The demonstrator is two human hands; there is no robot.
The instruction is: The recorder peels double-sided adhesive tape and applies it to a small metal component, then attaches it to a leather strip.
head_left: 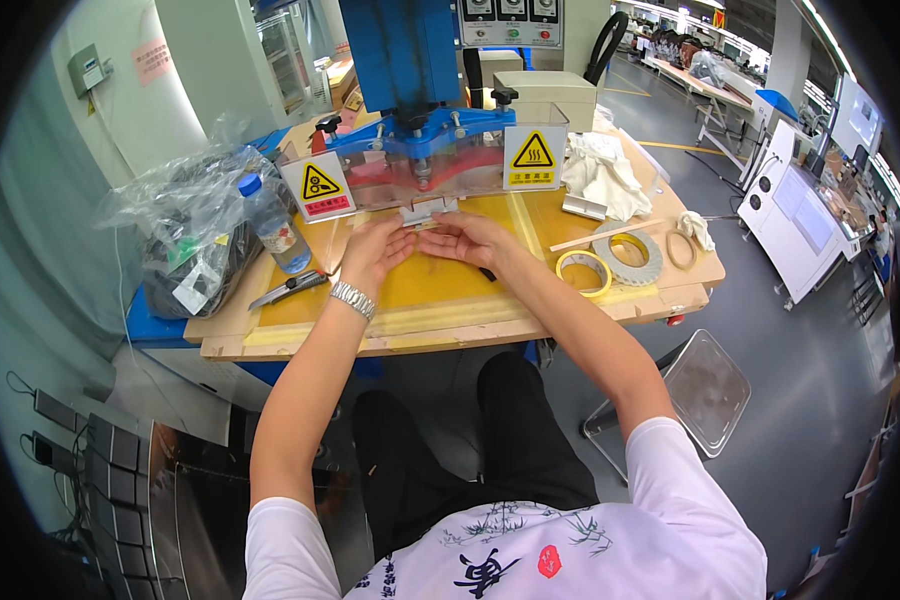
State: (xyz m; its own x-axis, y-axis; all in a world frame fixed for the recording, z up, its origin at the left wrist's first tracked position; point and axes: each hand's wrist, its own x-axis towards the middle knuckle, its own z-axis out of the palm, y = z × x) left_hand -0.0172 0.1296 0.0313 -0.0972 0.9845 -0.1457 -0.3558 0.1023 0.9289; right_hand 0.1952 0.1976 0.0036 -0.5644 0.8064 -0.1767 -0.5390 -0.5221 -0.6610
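Both my hands meet at the front of a blue press (398, 60), just below its clear guard. Between them is a small silver-white plate-like piece (429, 211), pinched at its near edge. My left hand (380, 250), with a metal watch on the wrist, has its fingers curled at the piece's left end. My right hand (465, 240) has its fingers bent in at the right end. The fingertips partly hide the piece, so its exact kind cannot be told. Under the hands lies a yellowish worktop sheet (425, 285).
On the left are a utility knife (288, 288), a blue-capped bottle (275, 228) and a plastic-covered bundle (195, 250). Tape rolls (584, 274) and white cloth (606, 175) lie to the right. A stool (708, 390) stands beyond the table's right front edge.
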